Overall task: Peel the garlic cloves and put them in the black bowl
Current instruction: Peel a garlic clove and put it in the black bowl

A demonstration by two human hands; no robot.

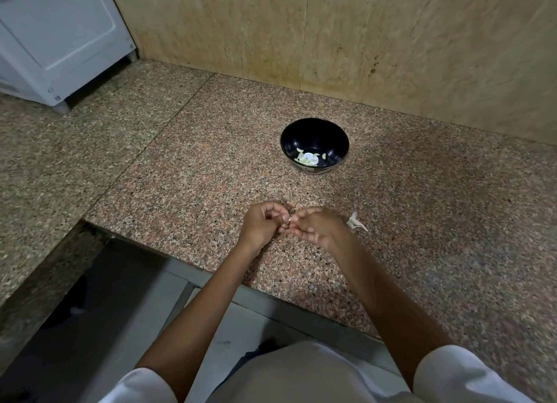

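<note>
Speckled pinkish-brown granite counter (211,167), with both hands working close to its front edge. The left hand (262,224) and right hand (313,226) meet fingertip to fingertip, fingers curled in on both. Between them they're pinching something tiny and pale, which looks like a garlic clove (288,220). It's almost completely hidden by the fingers, so I can't tell how much skin is on it. Neither hand is holding anything else that I can see.

The black bowl (337,143) sits upright farther back, toward the middle of the counter and well apart from the hands. A few pale peeled cloves (307,157) are lying in the bottom of it.

Just beside the right hand, on its outer side, there's a little scrap of white garlic skin (355,221) lying on the granite near the front edge.

In the back left corner there's a white appliance (60,40) standing on short feet. A beige stone wall (391,40) runs along the counter's back edge. White short sleeves (452,378) show at the very bottom of the view.
</note>
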